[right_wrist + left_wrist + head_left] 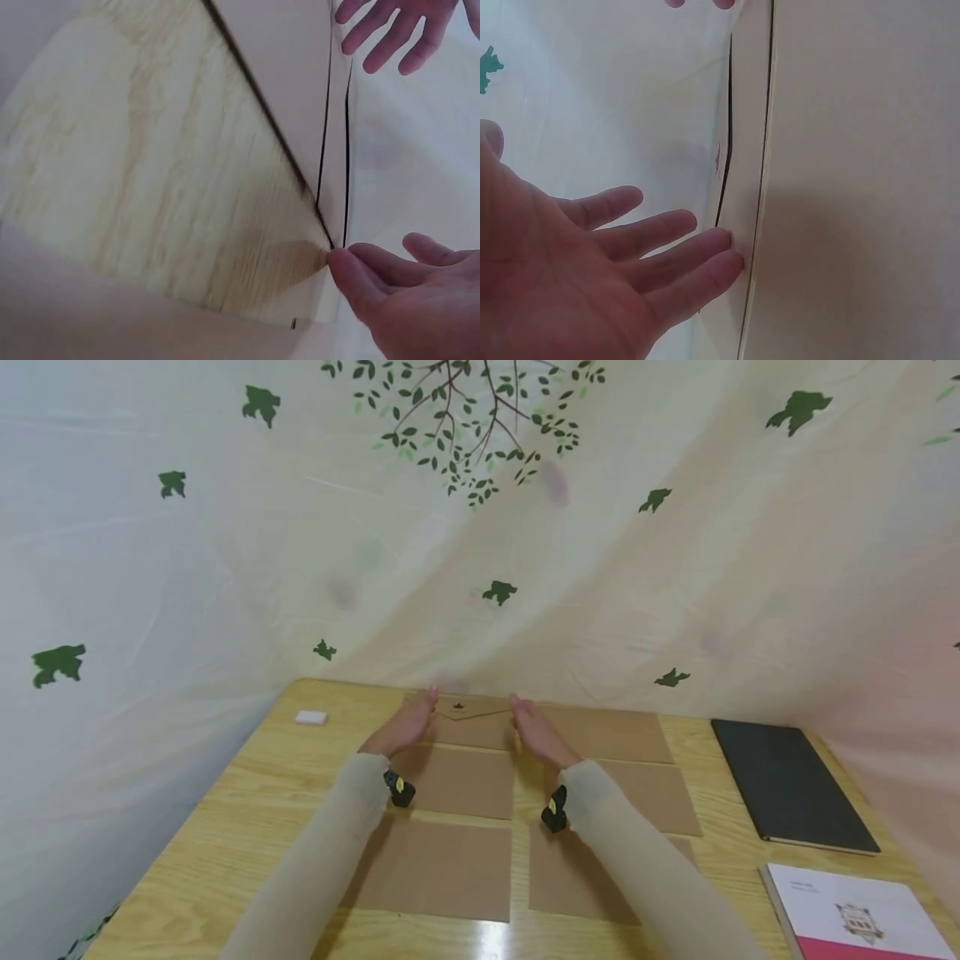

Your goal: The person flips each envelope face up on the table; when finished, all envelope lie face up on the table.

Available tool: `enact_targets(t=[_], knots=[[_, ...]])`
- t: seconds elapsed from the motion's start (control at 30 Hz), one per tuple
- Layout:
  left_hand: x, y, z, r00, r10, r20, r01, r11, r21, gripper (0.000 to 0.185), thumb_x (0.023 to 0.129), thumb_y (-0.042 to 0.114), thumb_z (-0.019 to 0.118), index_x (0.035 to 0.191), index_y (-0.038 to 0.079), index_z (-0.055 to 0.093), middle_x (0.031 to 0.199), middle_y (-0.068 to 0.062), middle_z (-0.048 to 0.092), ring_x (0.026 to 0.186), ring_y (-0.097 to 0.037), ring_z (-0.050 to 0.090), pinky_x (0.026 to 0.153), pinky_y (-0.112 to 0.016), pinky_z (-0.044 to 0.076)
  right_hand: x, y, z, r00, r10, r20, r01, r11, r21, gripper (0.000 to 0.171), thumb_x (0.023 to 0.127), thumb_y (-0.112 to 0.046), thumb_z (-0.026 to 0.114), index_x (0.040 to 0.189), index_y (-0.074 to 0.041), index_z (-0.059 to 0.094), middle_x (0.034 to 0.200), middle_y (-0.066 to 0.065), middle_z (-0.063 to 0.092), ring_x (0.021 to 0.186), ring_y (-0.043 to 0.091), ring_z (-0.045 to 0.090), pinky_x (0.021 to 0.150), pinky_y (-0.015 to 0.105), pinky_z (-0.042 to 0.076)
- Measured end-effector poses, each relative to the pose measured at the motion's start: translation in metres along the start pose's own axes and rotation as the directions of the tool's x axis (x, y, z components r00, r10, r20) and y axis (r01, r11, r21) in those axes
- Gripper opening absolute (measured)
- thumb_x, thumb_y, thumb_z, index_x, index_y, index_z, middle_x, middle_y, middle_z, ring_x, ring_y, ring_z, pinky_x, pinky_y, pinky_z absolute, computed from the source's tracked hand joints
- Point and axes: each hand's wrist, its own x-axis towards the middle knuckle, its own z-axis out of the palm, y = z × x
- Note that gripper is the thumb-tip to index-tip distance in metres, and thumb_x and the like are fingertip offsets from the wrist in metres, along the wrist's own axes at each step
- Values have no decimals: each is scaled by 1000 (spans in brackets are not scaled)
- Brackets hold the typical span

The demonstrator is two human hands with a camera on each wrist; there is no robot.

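Observation:
A brown kraft envelope [474, 734] with a pointed flap and a small crown print lies at the table's far edge. My left hand [408, 727] is at its left side. In the left wrist view the fingers of that hand [630, 277] are extended, palm showing, with the fingertips touching the envelope's surface. My right hand [540, 733] stands at the envelope's right side. In the right wrist view a fingertip of the right hand [405, 289] touches the envelope's corner, the other fingers loosely bent. Just nearer lies a second brown sheet or envelope [468, 782].
More flat brown pieces lie in two columns: front left [450, 870], back right [611, 733], middle right [656, 793] and front right [577, 881]. A small white block [311, 717] sits at the far left. On the right are a black notebook [795, 785] and a white-and-pink book [825, 893].

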Motion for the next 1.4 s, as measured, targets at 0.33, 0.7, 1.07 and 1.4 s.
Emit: enact_targets(t=[0.33, 0.7, 1.07, 1.4], knots=[[-5, -2, -2, 1000, 28, 5, -29, 993, 113, 79, 99, 54, 2, 146, -7, 20, 149, -24, 24, 137, -37, 20, 111, -45, 11, -1, -2, 2, 998, 35, 56, -30, 995, -99, 72, 100, -55, 19, 141, 1, 36, 131, 22, 50, 122, 35, 46, 102, 49, 32], [-3, -3, -7, 1000, -6, -10, 7, 996, 91, 70, 102, 46, 7, 145, -7, 25, 143, -27, 35, 130, -40, 34, 108, -47, 21, -2, -3, -4, 995, 33, 93, -25, 996, -83, 71, 100, -55, 18, 143, 0, 32, 133, 24, 49, 124, 37, 44, 103, 49, 31], [-3, 7, -3, 999, 24, -41, -22, 998, 62, 70, 101, 51, 10, 141, -2, 36, 130, -25, 50, 117, -38, 50, 99, -48, 36, -11, -10, -18, 996, 31, 83, -23, 994, -103, 72, 99, -56, 19, 145, 0, 26, 145, 24, 32, 132, 38, 30, 107, 51, 23], [9, 40, 23, 990, 129, -55, -132, 989, -63, 49, 105, 33, 20, 129, -2, 42, 112, -26, 55, 101, -42, 56, 86, -47, 45, -23, -7, -79, 999, 50, -16, -51, 995, -89, 68, 101, -51, 21, 141, 4, 29, 140, 26, 36, 128, 40, 34, 103, 53, 27]])
